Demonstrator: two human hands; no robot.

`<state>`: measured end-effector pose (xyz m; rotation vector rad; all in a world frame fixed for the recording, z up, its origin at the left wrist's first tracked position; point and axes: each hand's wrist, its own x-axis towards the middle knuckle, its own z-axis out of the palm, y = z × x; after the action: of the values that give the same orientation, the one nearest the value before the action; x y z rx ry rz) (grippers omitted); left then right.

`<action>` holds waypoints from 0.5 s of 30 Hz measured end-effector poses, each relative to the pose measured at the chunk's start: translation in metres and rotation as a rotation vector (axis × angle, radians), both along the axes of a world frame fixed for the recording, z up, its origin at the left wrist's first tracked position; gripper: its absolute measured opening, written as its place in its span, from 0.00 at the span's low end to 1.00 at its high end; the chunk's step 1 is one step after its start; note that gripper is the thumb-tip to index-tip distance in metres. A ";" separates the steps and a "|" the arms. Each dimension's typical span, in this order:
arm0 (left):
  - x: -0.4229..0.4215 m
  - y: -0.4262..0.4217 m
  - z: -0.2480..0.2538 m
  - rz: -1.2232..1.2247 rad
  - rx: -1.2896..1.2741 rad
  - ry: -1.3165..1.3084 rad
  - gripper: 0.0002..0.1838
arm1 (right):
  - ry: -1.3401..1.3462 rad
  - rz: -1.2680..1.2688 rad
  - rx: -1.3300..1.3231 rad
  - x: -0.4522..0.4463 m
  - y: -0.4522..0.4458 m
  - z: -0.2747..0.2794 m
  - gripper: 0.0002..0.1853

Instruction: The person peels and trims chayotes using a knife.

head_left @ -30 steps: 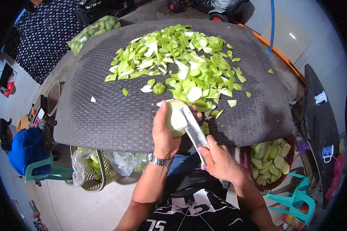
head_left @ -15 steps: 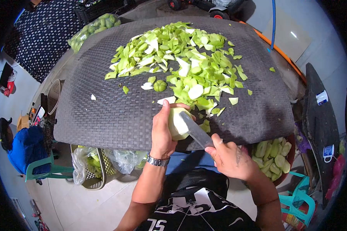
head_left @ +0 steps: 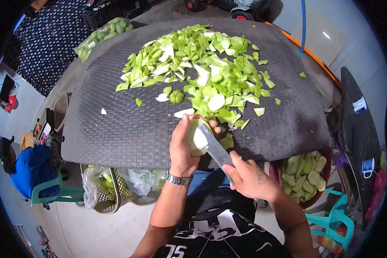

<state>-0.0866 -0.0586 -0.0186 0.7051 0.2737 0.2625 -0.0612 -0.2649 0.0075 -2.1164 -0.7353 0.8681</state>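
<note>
A pale, peeled chayote rests in my left hand, whose fingers curl round it just above the table's near edge. My right hand grips a wide-bladed knife by its handle. The blade slants up to the left, its flat lying across the chayote's right side. Beyond my hands, a big heap of green peelings covers the middle of the dark woven table. A small ridged green piece lies left of the heap.
Below the table's right edge stands a basin of peeled chayotes. A plastic basket with bags is under the left side. A bag of green chayotes sits at the far left. Teal stools and a person in blue flank the table.
My right hand has shifted slightly down and left, and the knife blade now lies further over the chayote. My left hand keeps its hold, with the chayote turned a little.
</note>
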 end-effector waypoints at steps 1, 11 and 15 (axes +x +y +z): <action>0.002 -0.001 0.000 0.013 -0.023 -0.002 0.28 | 0.040 -0.017 0.029 -0.003 0.003 -0.001 0.19; 0.004 -0.009 -0.010 0.151 -0.162 -0.017 0.28 | 0.181 -0.082 0.120 -0.011 0.012 0.001 0.12; 0.004 0.004 -0.010 0.166 -0.226 -0.102 0.27 | 0.140 -0.044 0.175 -0.009 0.003 0.010 0.14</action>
<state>-0.0828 -0.0544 -0.0281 0.4449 0.2597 0.4177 -0.0702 -0.2622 0.0177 -1.8906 -0.6643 0.8851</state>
